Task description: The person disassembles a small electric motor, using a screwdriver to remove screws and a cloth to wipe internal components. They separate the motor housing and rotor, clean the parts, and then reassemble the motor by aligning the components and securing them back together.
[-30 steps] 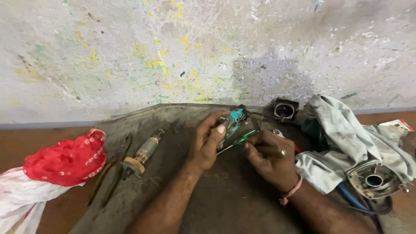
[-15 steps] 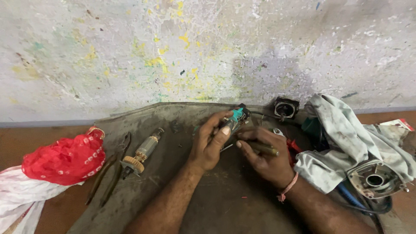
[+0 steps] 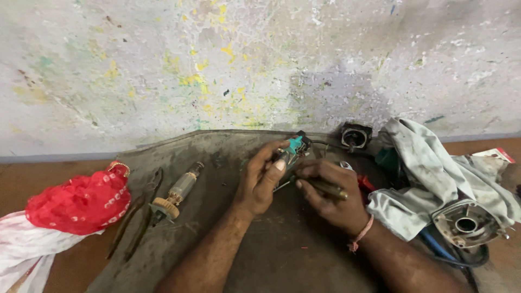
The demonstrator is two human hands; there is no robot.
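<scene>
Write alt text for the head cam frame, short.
Seen from above, a person's left hand grips a small teal and black part while the right hand works a screwdriver against it, over a dark mat by a paint-flecked wall. A motor armature, pliers and red cloth lie left; a grey rag and metal housing right.

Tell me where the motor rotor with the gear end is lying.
In the head view the motor rotor lies on the dark mat, left of the left hand, beside the pliers and red cloth.
</scene>
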